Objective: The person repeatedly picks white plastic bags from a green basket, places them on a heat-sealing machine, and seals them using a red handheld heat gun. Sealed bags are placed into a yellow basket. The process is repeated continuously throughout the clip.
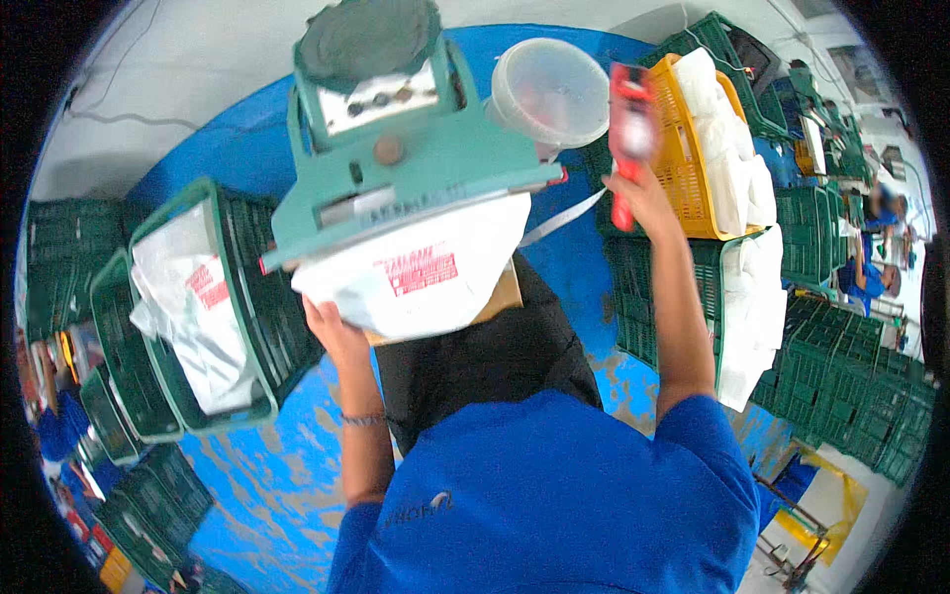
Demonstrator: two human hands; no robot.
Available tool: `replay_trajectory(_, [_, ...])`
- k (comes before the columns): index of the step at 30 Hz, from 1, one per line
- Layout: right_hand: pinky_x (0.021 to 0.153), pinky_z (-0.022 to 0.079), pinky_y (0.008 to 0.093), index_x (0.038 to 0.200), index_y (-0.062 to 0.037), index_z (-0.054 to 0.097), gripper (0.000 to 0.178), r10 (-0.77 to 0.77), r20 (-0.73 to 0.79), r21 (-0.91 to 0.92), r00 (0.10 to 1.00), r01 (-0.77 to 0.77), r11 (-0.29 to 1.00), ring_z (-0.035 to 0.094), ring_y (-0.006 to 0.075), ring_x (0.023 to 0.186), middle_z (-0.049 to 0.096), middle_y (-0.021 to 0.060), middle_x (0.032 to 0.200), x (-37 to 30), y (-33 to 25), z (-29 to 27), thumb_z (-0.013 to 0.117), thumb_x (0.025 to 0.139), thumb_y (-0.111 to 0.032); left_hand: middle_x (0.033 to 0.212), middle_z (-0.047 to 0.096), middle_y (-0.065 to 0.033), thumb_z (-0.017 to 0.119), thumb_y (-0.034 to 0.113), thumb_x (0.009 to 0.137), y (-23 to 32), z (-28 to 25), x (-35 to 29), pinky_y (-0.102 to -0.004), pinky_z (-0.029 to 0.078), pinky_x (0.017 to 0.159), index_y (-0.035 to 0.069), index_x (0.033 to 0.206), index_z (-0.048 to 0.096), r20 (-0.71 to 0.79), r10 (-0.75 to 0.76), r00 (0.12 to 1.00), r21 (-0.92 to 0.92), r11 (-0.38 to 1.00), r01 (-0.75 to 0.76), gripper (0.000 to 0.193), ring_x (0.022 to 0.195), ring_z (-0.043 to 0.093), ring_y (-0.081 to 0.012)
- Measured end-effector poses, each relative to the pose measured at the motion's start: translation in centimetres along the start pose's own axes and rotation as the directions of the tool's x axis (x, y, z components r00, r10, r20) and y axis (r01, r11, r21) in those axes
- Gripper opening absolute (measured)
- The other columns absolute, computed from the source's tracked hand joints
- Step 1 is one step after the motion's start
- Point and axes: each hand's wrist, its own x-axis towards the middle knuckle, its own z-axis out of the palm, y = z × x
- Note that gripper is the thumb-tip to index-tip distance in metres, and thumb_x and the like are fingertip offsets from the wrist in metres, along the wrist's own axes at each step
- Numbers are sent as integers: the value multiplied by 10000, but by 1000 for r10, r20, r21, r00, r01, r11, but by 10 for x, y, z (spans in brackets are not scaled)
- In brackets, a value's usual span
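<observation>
A white plastic bag [426,272] with red print hangs at the front edge of a green machine [396,188], which looks like a bag sealer. My left hand [338,335] is closed on the bag's lower left corner, with some fingers hidden. To the right of the machine, my right hand [641,193] grips the handle of a red hand tool [631,134]; motion blurs it, and I cannot make out its kind. A thin pale strip [564,218] runs between the bag's right side and my right hand. Behind the bag's lower edge, a brown board or box [507,289] shows partly.
A translucent round bucket [550,94] stands beyond the machine's right end. The yellow crate [683,148] at right holds white bags and sits on a green crate [658,287]. At left, a green crate [259,327] contains printed white bags. Further crates and people are around the edges.
</observation>
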Motion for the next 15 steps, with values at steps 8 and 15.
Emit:
replay_trajectory(8, [968, 382, 458, 1258, -91, 479, 710, 302, -260, -480, 917, -394, 784, 480, 356, 1164, 520, 199, 1248, 164, 43, 86, 627, 735, -549, 1356, 391, -154, 555, 68, 886, -3, 2, -53, -366, 302, 1042, -23, 1390, 226, -15, -128, 992, 366, 922, 125, 609, 1219, 415, -240])
replay_trajectory(15, [1067, 264, 551, 1461, -159, 74, 906, -177, 56, 920, 983, -120, -374, 227, 477, 1312, 160, 295, 1449, 37, -38, -2, 364, 811, -720, 1296, 458, -156, 511, 145, 943, -9, 20, -57, -353, 334, 1013, -36, 1334, 333, -90, -85, 992, 321, 941, 109, 466, 1162, 454, -214])
